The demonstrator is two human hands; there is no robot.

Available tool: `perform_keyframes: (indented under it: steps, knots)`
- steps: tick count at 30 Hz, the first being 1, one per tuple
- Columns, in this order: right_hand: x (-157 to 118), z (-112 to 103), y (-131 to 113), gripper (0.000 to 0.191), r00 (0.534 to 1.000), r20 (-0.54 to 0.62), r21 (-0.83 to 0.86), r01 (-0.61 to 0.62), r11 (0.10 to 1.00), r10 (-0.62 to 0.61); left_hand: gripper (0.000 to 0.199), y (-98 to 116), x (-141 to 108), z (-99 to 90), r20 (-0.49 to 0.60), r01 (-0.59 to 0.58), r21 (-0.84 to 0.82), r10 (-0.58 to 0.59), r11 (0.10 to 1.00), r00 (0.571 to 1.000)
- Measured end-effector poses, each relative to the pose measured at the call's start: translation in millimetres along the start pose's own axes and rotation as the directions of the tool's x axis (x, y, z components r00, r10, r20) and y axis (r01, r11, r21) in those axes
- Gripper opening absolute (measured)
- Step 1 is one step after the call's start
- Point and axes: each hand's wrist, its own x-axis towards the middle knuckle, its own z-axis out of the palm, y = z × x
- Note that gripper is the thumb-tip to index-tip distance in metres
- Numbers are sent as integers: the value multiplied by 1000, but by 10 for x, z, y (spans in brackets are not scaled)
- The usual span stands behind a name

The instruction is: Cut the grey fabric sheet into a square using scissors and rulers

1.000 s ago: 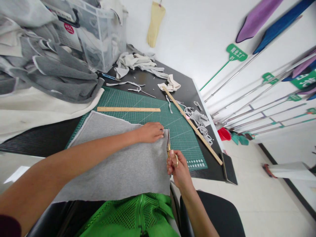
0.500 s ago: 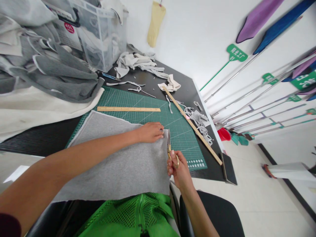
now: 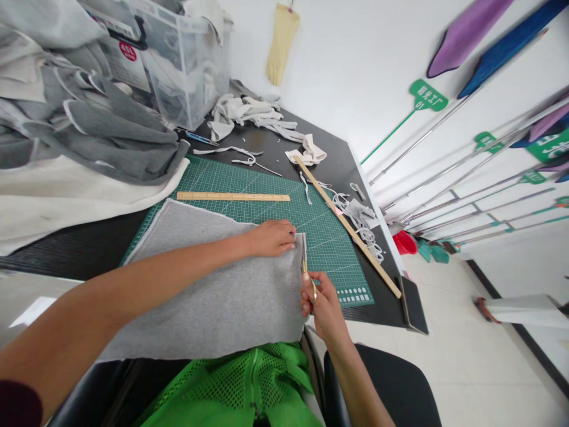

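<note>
A sheet of light grey fabric lies across the front of the green cutting mat and reaches over the table's front edge. My left hand presses on it near the upper right corner, fingers bent and closed against the cloth; the thumb is mostly hidden. In my right hand are gold-handled scissors, gripped by the loops. Their blades point away from me along the fabric's right edge, mostly hidden by cloth and fingers. A narrow strip shows along that edge above the scissors.
A short wooden ruler lies behind the fabric, a long one slants to the right. Fabric scraps sit at the back, cloth piles and a clear plastic bin at left. A phone-like dark slab rests at the right corner.
The scissors' blades have closed and their loops have come together in my right hand. My left hand stays in place on the fabric.
</note>
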Motion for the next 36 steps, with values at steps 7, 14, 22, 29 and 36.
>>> perform_keyframes:
  steps: [7,14,22,29,36]
  knots:
    - [-42,24,21,43,1000,-8,14,2,1000,-1,18,-8,-2,17,-1,8,-8,-8,1000,1000]
    - [0,12,-37,45,998,-9,82,-62,995,63,18,-1,2,8,-11,6,-18,-6,1000,1000]
    - [96,-15,-57,43,998,1,15,-67,998,67,19,-7,1,-16,-6,-7,-33,7,999,1000]
    - [107,9,-92,46,997,-25,3,-75,997,75,23,-25,11,-10,-15,14,-106,-15,994,1000]
    - [97,23,-76,47,997,-9,-13,-80,997,79,26,-47,20,12,-28,96,-56,-98,994,995]
